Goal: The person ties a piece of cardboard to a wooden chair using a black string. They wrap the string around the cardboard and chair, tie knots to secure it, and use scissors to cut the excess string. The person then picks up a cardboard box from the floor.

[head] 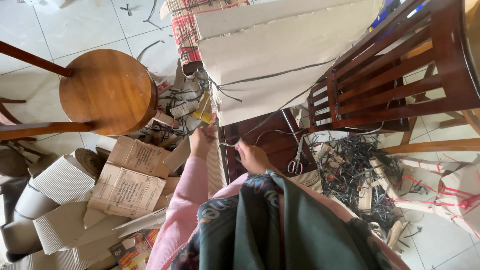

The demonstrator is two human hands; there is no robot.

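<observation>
A big pale cardboard sheet [280, 55] lies across a dark wooden stool [270, 145] in front of me. My left hand [202, 139], in a pink sleeve, pinches the sheet's near lower corner. My right hand [251, 156] is closed on a thin grey strip [280, 107] that runs up across the cardboard. Red-handled scissors [296, 162] lie on the stool just right of my right hand. A dark green patterned scarf [280, 225] hangs over my chest and hides my forearms.
A round wooden stool [107, 90] stands at the left. Folded cardboard boxes [127, 185] and corrugated pieces [65, 180] cover the floor below it. A slatted wooden chair [395, 75] stands at the right, with a pile of dark strips [357, 175] and tied cardboard bundles [450, 195] beneath.
</observation>
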